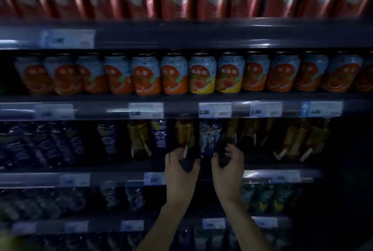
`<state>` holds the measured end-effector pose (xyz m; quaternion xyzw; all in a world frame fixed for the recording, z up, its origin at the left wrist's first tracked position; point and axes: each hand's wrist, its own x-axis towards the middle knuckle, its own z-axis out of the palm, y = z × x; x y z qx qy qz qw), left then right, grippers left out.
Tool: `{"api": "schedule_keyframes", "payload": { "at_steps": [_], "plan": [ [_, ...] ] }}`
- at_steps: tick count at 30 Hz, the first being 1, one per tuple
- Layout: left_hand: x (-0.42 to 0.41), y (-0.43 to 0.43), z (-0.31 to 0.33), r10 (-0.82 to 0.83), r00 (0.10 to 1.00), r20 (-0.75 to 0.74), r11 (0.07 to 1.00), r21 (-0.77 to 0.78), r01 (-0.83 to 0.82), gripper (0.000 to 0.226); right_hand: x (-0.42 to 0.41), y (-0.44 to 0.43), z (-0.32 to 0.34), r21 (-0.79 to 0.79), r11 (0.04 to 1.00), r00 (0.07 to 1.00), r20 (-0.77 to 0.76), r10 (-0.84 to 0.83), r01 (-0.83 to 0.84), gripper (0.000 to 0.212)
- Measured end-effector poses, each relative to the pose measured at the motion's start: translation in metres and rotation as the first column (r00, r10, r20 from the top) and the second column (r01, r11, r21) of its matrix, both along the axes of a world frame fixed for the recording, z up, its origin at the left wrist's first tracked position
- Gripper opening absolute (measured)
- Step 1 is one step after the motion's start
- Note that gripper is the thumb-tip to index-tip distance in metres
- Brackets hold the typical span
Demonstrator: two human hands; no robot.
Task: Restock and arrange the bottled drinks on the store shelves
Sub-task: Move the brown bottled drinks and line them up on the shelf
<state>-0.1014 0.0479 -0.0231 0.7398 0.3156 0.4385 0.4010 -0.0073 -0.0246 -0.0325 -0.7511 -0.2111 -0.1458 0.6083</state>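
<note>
Left hand (pixel 180 167) grips the base of an amber bottle (pixel 184 136); right hand (pixel 229 167) grips a second amber bottle (pixel 230 135). Both sit at the shelf lip (pixel 121 178), a blue-white bottle (pixel 210 139) wedged between. Price rail (pixel 181 110) close overhead; neighbours packed tight, cans (pixel 201 74) above.

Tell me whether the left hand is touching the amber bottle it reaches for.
Touching. The head view shows the left hand wrapped around the dark base of the amber bottle, fingers overlapping it with no gap. The right hand grips a neighbouring bottle likewise.
</note>
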Motion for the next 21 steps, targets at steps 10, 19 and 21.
{"api": "schedule_keyframes", "payload": {
  "at_steps": [10,19,21],
  "plan": [
    [-0.085,0.086,0.006,0.115,0.993,0.001,0.993,-0.038,-0.115,0.038,-0.059,0.073,0.0,-0.01,1.0,1.0,0.003,0.027,-0.027,0.041],
    [-0.095,0.116,0.004,0.069,0.998,-0.008,0.995,-0.069,-0.069,0.058,-0.062,0.105,0.005,-0.011,1.0,0.999,-0.047,-0.008,0.008,0.048],
    [-0.09,0.12,0.002,0.066,0.997,-0.036,0.995,-0.069,-0.068,0.064,-0.06,0.109,0.007,-0.008,1.0,0.998,-0.061,-0.003,0.003,0.05]
  ]
}}
